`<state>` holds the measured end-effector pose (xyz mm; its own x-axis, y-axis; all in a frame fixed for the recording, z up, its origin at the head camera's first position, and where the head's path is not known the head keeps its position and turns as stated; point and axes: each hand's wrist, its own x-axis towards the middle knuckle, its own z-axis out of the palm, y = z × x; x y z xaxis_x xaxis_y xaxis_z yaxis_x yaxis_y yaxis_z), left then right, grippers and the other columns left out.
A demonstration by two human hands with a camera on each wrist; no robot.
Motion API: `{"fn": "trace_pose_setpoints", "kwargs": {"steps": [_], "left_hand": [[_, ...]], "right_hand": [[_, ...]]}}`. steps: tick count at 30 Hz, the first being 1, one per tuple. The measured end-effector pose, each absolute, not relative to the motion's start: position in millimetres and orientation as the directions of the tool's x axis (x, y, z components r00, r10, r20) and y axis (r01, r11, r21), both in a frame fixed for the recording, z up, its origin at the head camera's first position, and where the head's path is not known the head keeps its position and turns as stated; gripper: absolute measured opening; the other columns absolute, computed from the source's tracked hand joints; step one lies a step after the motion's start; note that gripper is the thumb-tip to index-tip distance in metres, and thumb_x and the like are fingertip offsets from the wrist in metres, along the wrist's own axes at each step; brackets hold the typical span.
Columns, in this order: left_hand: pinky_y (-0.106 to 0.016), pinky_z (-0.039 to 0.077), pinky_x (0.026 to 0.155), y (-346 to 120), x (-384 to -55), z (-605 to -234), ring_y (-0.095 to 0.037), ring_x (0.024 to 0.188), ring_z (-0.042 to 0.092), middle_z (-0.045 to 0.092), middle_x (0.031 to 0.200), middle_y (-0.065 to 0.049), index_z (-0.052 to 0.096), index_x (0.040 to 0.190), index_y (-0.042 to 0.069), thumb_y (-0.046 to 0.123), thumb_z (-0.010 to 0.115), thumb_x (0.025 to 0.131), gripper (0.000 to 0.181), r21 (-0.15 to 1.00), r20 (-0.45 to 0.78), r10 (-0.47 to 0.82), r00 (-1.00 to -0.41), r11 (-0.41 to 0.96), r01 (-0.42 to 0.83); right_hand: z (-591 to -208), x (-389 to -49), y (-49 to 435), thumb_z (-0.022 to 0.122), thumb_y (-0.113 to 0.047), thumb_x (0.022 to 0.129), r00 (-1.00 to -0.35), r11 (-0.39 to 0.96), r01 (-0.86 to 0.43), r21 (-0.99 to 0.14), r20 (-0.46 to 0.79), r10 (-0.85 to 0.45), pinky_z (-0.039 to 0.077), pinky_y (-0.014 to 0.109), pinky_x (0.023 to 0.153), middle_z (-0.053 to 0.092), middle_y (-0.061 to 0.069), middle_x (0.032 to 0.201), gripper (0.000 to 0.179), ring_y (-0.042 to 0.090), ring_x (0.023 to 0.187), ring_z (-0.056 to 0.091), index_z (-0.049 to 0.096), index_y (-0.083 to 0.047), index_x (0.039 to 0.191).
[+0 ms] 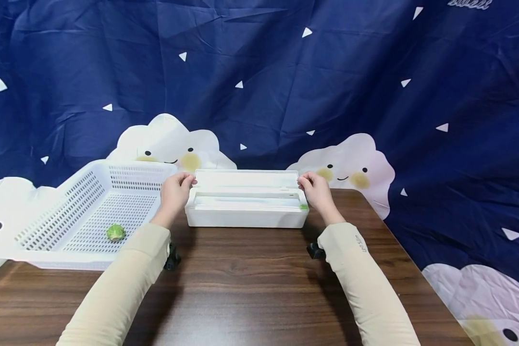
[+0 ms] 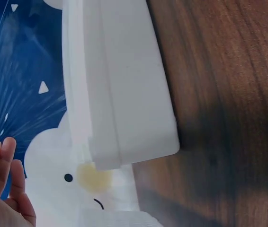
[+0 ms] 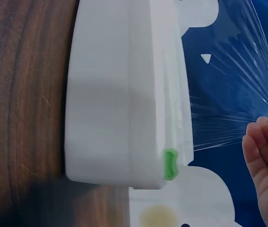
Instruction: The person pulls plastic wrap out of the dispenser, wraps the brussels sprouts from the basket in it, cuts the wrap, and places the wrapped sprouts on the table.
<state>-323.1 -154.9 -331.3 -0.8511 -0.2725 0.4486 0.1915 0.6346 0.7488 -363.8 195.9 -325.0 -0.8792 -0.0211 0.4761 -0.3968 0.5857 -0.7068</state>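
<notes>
Film (image 3: 252,82) | fingers (image 3: 254,145) pinching | sleeve (image 1: 365,278): "Let's Slim" | backdrop (image 1: 277,62): "sweet" (cropped)

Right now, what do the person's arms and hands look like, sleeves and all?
The left hand and right hand are bare. The left sleeve and right sleeve are cream, the right with small dark lettering near the wrist. Black devices show by both wrists.

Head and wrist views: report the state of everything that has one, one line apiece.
White box: open
Box lid: raised
Clear film: drawn out of the box, stretched, creased towards the fingers
Green tab: at the box's right end
Left hand: pinching film
Right hand: pinching film
White basket: uncovered
Green vegetable: lying in the basket
</notes>
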Motion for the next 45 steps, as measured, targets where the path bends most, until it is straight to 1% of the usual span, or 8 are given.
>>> {"fn": "trace_pose_setpoints", "kwargs": {"steps": [4, 6, 12, 19, 27, 38, 42, 45], "left_hand": [[-0.033, 0.038, 0.065, -156.0, -320.6, -325.1, -0.023, 0.071, 0.051, 0.067, 0.086, -0.012, 0.069, 0.088, 0.004, 0.017, 0.053, 0.094, 0.022, 0.751, 0.452, -0.273, -0.849, 0.631, 0.197], [-0.034, 0.038, 0.066, -156.5, -319.1, -321.6, -0.024, 0.072, 0.052, 0.068, 0.087, -0.011, 0.069, 0.088, 0.004, 0.017, 0.053, 0.094, 0.021, 0.749, 0.455, -0.269, -0.849, 0.631, 0.201], [-0.035, 0.039, 0.070, -158.2, -314.2, -312.0, -0.024, 0.078, 0.054, 0.067, 0.094, -0.011, 0.069, 0.090, 0.004, 0.017, 0.052, 0.095, 0.022, 0.749, 0.464, -0.247, -0.851, 0.623, 0.228], [-0.030, 0.037, 0.064, -160.1, -309.4, -303.0, -0.021, 0.071, 0.050, 0.068, 0.088, -0.012, 0.069, 0.089, 0.003, 0.016, 0.052, 0.095, 0.022, 0.731, 0.511, -0.234, -0.827, 0.625, 0.275], [-0.033, 0.040, 0.075, -161.3, -301.2, -290.8, -0.021, 0.085, 0.055, 0.068, 0.092, -0.012, 0.069, 0.092, 0.001, 0.014, 0.051, 0.095, 0.023, 0.736, 0.525, -0.223, -0.822, 0.603, 0.307], [-0.028, 0.037, 0.069, -163.3, -286.4, -277.9, -0.017, 0.075, 0.049, 0.068, 0.093, -0.012, 0.068, 0.098, 0.001, 0.018, 0.049, 0.096, 0.026, 0.741, 0.535, -0.194, -0.823, 0.575, 0.346], [-0.026, 0.037, 0.068, -165.9, -282.2, -275.1, -0.015, 0.073, 0.048, 0.068, 0.092, -0.011, 0.068, 0.100, 0.001, 0.021, 0.049, 0.096, 0.027, 0.729, 0.552, -0.190, -0.812, 0.582, 0.360], [-0.025, 0.039, 0.069, -167.6, -278.2, -272.5, -0.012, 0.076, 0.051, 0.068, 0.092, -0.011, 0.068, 0.101, 0.001, 0.022, 0.050, 0.096, 0.028, 0.722, 0.567, -0.185, -0.803, 0.580, 0.376]], "right_hand": [[-318.3, -359.6, 195.9, 0.053, -0.006, 0.092, -0.869, 0.556, -0.431, -0.711, 0.493, -0.043, 0.045, 0.021, 0.064, 0.058, 0.013, 0.073, 0.016, 0.017, 0.069, 0.052, 0.059, 0.004, 0.082], [-314.8, -357.6, 196.2, 0.053, -0.005, 0.092, -0.863, 0.540, -0.448, -0.713, 0.503, -0.051, 0.046, 0.021, 0.064, 0.057, 0.013, 0.073, 0.016, 0.016, 0.068, 0.051, 0.059, 0.005, 0.081], [-305.7, -353.5, 197.9, 0.054, -0.002, 0.090, -0.812, 0.563, -0.514, -0.648, 0.579, -0.074, 0.042, 0.018, 0.061, 0.057, 0.012, 0.070, 0.015, 0.015, 0.066, 0.050, 0.058, 0.005, 0.077], [-292.8, -345.1, 197.9, 0.055, -0.004, 0.090, -0.792, 0.567, -0.536, -0.626, 0.605, -0.081, 0.041, 0.018, 0.062, 0.059, 0.012, 0.071, 0.015, 0.014, 0.066, 0.051, 0.060, 0.004, 0.078], [-280.6, -337.8, 201.1, 0.054, -0.004, 0.091, -0.781, 0.560, -0.556, -0.614, 0.617, -0.099, 0.042, 0.018, 0.063, 0.059, 0.014, 0.072, 0.015, 0.014, 0.067, 0.052, 0.060, 0.004, 0.080], [-266.2, -320.5, 205.8, 0.055, -0.006, 0.092, -0.768, 0.512, -0.592, -0.622, 0.627, -0.127, 0.045, 0.015, 0.064, 0.060, 0.014, 0.075, 0.016, 0.005, 0.067, 0.052, 0.061, 0.006, 0.082], [-261.5, -311.5, 207.3, 0.056, -0.009, 0.092, -0.772, 0.505, -0.595, -0.625, 0.620, -0.142, 0.045, 0.016, 0.066, 0.061, 0.014, 0.077, 0.017, 0.007, 0.069, 0.054, 0.061, 0.006, 0.084], [-257.7, -304.5, 208.2, 0.056, -0.009, 0.092, -0.764, 0.504, -0.606, -0.615, 0.628, -0.152, 0.044, 0.016, 0.065, 0.060, 0.015, 0.077, 0.017, 0.009, 0.070, 0.053, 0.062, 0.005, 0.084]]}}
